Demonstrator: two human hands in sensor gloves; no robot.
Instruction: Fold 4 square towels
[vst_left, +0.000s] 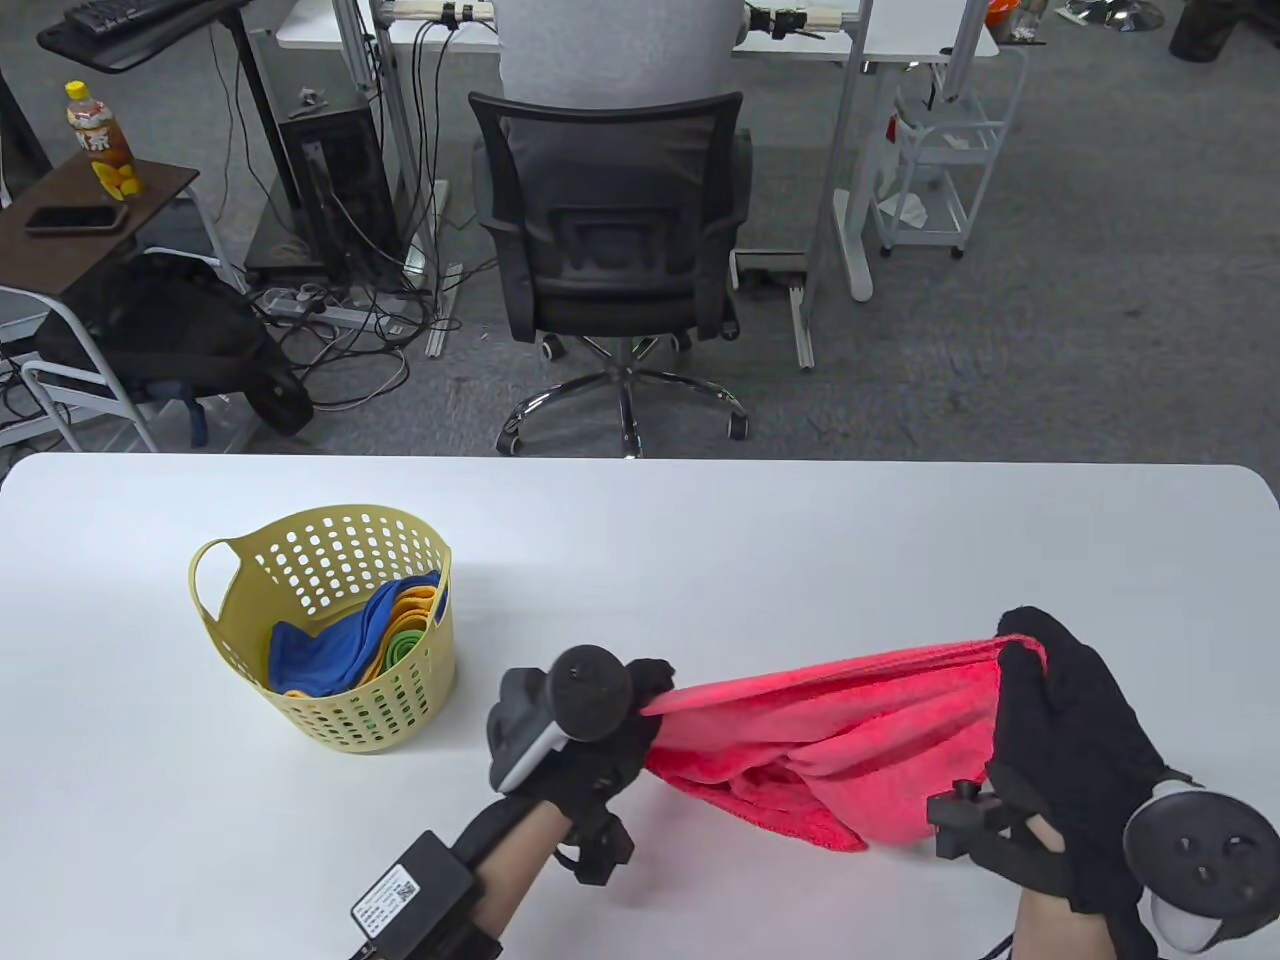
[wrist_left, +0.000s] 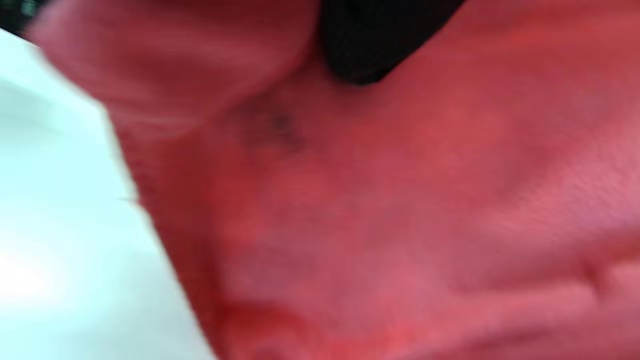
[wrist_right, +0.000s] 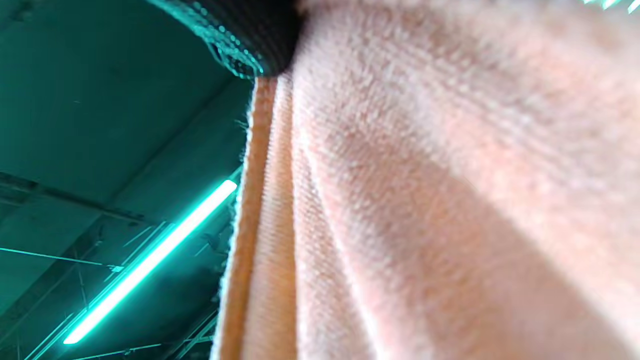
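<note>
- Fingertips of the left hand (vst_left: 590, 735), lower centre of the table view, pinch one end of the red towel (vst_left: 830, 745); a black gloved fingertip (wrist_left: 367, 42) shows at the top of the left wrist view, pressed against red cloth that fills most of that frame.
- The right hand (vst_left: 1065, 745), lower right of the table view, grips the towel's other end, its fingers curled over the hem at the top.
- Between the two hands the towel's upper edge runs taut, rising toward the right, while the rest of the cloth sags in folds; I cannot tell whether the lowest fold touches the white table (vst_left: 700, 540).
- In the right wrist view the towel's hem (wrist_right: 260, 225) runs top to bottom through the middle, with a dark glove edge (wrist_right: 250, 40) at the top.
- At the left of the table view a yellow perforated basket (vst_left: 325, 555) stands on the table, well apart from the hands, holding blue, orange and green towels (vst_left: 350, 645).
</note>
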